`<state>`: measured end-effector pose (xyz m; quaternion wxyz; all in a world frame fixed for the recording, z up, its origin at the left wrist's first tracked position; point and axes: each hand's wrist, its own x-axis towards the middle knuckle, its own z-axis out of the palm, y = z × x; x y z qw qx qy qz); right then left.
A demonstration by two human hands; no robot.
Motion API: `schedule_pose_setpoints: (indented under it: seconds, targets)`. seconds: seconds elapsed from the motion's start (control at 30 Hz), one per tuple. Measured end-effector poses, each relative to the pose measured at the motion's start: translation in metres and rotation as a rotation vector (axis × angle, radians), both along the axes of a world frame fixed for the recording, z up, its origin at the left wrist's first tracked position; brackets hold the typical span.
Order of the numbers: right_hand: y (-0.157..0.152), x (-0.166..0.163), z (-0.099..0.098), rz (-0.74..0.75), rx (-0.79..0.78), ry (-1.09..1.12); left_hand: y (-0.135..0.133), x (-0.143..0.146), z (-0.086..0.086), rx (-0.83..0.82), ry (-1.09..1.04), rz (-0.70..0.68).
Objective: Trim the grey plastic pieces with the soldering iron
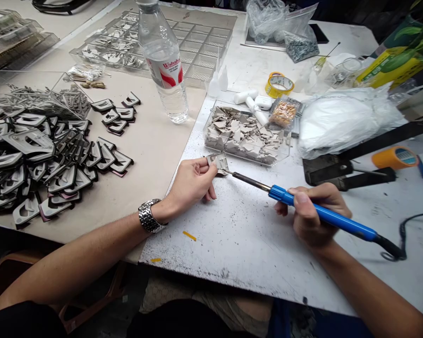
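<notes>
A small grey plastic part (221, 164) is pinched between the thumb and fingers of my left hand (195, 178), which wears a metal watch at the wrist. My right hand (317, 211) grips a soldering iron (324, 213) by its blue handle, somewhat like a pen. The iron's thin tip meets or nearly meets the right edge of the part; I cannot tell whether they touch. Just beyond my left hand stands a clear tray (246, 155) heaped with flat grey pieces (239, 131).
A big pile of grey-and-black parts (31, 150) covers the left side. Behind are a water bottle (165, 65) and a compartment tray (197, 42). Yellow tape (279, 85), a white plastic bag (348, 122) and a black stand (338, 173) lie right. The iron's cord (405, 230) trails right.
</notes>
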<state>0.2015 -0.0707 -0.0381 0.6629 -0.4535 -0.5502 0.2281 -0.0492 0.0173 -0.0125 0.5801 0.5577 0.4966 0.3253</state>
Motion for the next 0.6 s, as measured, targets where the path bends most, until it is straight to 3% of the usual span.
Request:
schedule_pose_setpoints:
  seconds: [0.43,0.6]
  targets:
    - [-0.0017,0.0,0.0024,0.011,-0.036,0.008,-0.0007,0.001,0.0012,0.0,0.032,0.023]
    - [0.002,0.002,0.0058,-0.046,0.034,0.15,0.001,0.0001,-0.0004,-0.001,0.031,0.023]
